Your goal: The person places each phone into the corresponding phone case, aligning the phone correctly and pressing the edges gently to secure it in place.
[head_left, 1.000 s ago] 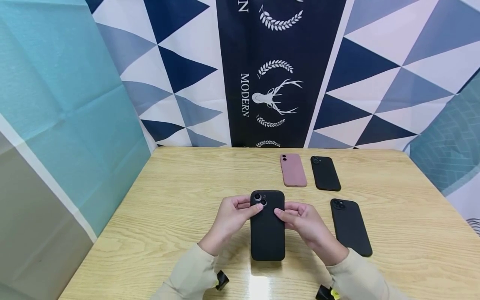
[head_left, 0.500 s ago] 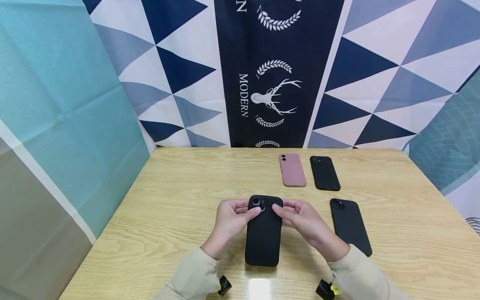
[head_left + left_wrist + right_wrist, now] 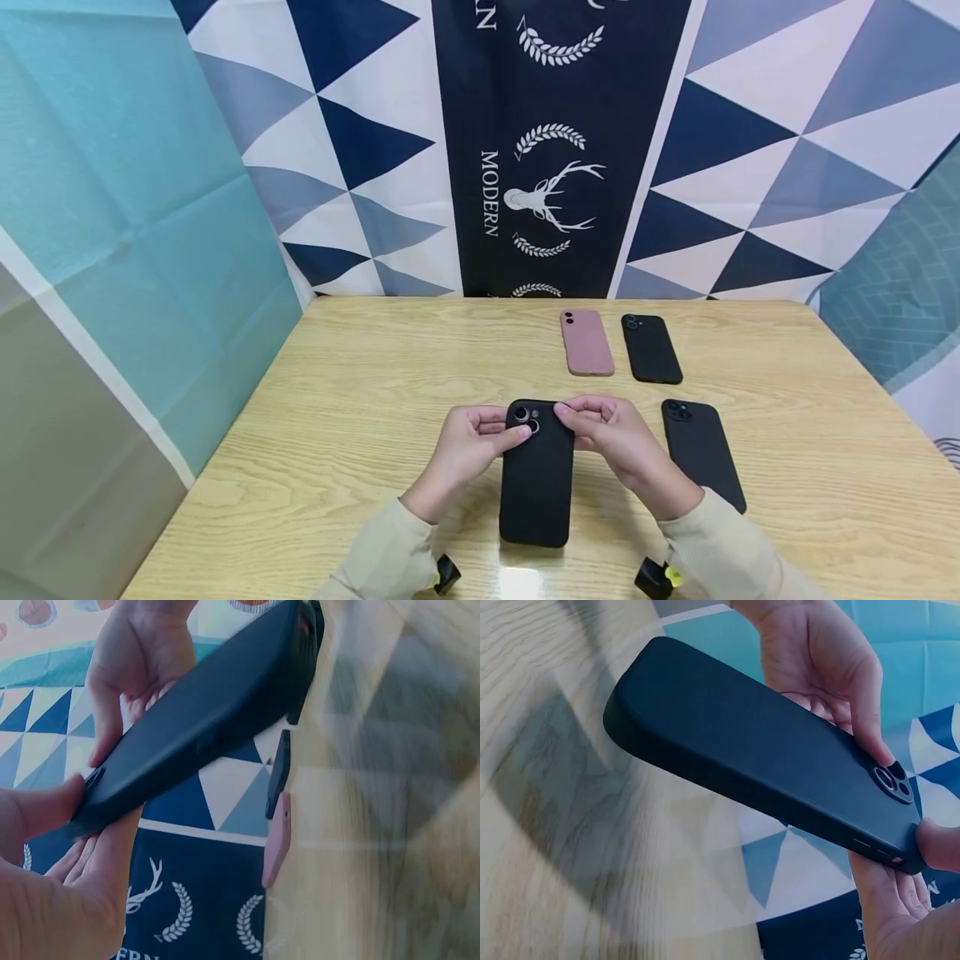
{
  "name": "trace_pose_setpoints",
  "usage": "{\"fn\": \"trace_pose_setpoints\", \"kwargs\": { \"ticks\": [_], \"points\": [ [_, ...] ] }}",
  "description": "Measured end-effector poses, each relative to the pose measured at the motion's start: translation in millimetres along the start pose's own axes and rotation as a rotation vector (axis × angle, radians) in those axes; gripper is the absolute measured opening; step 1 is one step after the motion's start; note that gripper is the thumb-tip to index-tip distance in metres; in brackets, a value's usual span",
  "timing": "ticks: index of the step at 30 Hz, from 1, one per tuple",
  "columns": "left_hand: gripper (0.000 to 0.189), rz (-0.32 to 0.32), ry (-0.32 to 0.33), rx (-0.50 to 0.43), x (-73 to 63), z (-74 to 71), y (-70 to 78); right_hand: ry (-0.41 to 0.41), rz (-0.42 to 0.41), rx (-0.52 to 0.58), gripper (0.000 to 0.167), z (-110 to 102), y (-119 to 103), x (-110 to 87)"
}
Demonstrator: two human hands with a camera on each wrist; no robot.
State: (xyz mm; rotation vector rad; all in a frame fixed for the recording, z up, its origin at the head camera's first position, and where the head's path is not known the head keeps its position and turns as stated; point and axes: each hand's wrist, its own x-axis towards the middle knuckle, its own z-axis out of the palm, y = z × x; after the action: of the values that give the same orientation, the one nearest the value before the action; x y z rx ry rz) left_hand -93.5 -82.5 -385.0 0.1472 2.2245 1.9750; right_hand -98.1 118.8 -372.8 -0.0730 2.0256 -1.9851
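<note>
A phone in a black case [image 3: 536,492] is held up by both hands, its camera side facing the head camera. My left hand [image 3: 474,446] pinches its upper left edge, the thumb lying by the camera lenses. At the upper right corner, my right hand [image 3: 611,437] grips it, thumb in front and fingers behind. The right wrist view shows the phone [image 3: 742,750] tilted above the table, with side buttons visible along its long edge near the right thumb. In the left wrist view the phone's [image 3: 202,712] lower end points up and right. Its screen side is hidden in the head view.
On the wooden table [image 3: 337,400] lie a pink phone [image 3: 588,342] and a black phone [image 3: 651,348] at the back. Another black phone [image 3: 703,454] lies to the right, close to the right forearm. A patterned cloth [image 3: 375,150] hangs behind the table.
The held phone has come slightly lower in the head view. My right thumb has slid from the phone's right edge up to its upper right corner. The phones on the table have not moved.
</note>
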Motion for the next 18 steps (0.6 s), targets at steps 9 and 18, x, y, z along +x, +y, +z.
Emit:
{"fn": "trace_pose_setpoints", "kwargs": {
  "ticks": [9, 18],
  "points": [
    [0.028, 0.08, 0.094, 0.073, 2.6, -1.1, 6.6, 0.016, -0.003, 0.004, 0.015, 1.1, -1.2, -0.7],
    [0.024, -0.023, 0.033, -0.175, 6.5, -1.6, 5.0, -0.046, 0.0, 0.022, 0.015, -0.8, 1.3, 0.9]
  ]
}}
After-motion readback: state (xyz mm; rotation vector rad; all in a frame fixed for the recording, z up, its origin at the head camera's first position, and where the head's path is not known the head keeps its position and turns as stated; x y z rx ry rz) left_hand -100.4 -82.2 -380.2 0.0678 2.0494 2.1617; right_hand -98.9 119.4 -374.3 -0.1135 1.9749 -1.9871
